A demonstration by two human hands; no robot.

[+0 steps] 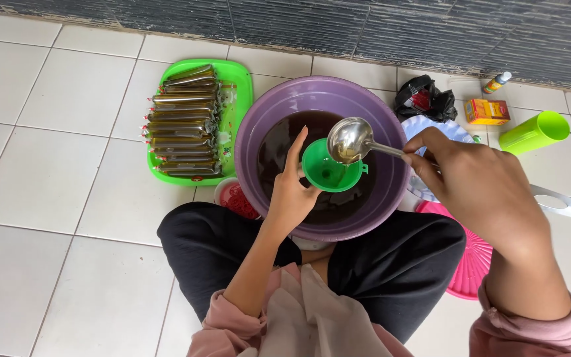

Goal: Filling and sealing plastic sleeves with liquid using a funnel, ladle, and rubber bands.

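Your left hand (291, 192) is over the purple basin (264, 112), fingers curled around the stem side of a green funnel (330, 168); the index finger stands up straight along the funnel's left rim, the others wrapped below it. What hangs under the funnel is hidden by the hand, cannot tell.

Your right hand (478, 178) grips the handle of a metal ladle (350, 139), fingers folded together around it, thumb on top. The ladle bowl is tilted just above the funnel's mouth, touching or nearly touching its upper rim; a little pale brown liquid sits in the bowl.

The basin holds dark brown liquid (279, 142), filled to well below the rim. It rests on the floor against your crossed legs, black trousers, pink sleeves.

Left of the basin, just beside it: a green tray (239, 79) stacked with long narrow plastic tubes (183, 122) of the same brown liquid, lying side by side, ends tied with red. A small bowl of red bands (232, 196) sits between tray and basin, partly tucked under the basin's edge.

Right of the basin: a patterned plate (454, 130) partly behind your right hand, a pink plastic rack (474, 261) under your forearm, a white handle (566, 206) lying on the tiles. Further back near the wall: a black bag (421, 99), a small orange box (487, 111), a small bottle (497, 82), and a lime green cup (534, 132) on its side
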